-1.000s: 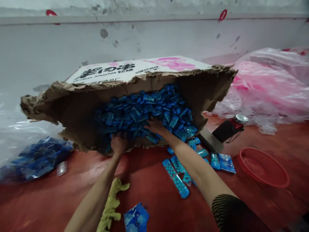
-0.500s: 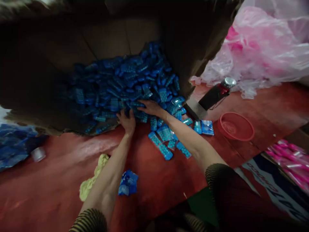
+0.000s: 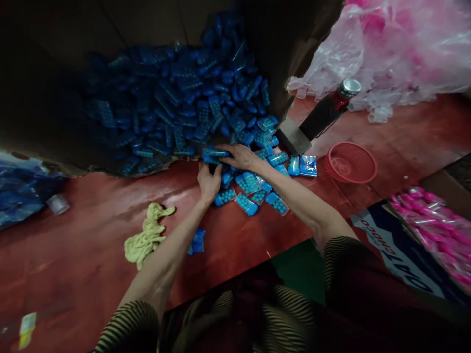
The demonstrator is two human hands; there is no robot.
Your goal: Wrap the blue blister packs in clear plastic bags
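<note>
Small clear packs with blue ends and rows of blue beads form a large heap [image 3: 184, 103] inside a dark, torn-edged cardboard box [image 3: 305, 44]. My right hand [image 3: 241, 158], at the box's front edge, is closed on a couple of these blue packs [image 3: 214, 155]. Just below them is my left hand [image 3: 209, 184], thumb and fingers apart, its fingertips close under the held packs; whether they touch cannot be made out. Several loose blue packs [image 3: 247, 184] lie on the red tabletop [image 3: 235, 235] under and beside my right forearm.
A dark bottle [image 3: 326, 113] leans by a block [image 3: 294, 137] at the box's right corner. Beside it sits a red basket [image 3: 351, 164]. Clear and pink plastic [image 3: 397, 54] is piled behind. A yellow cloth [image 3: 147, 238] and blue wrapper [image 3: 197, 241] lie near my left forearm.
My right hand has picked up blue packs from the heap's front. My left hand has moved right, beneath them. The view has tilted down, and the loose packs on the table have shifted.
</note>
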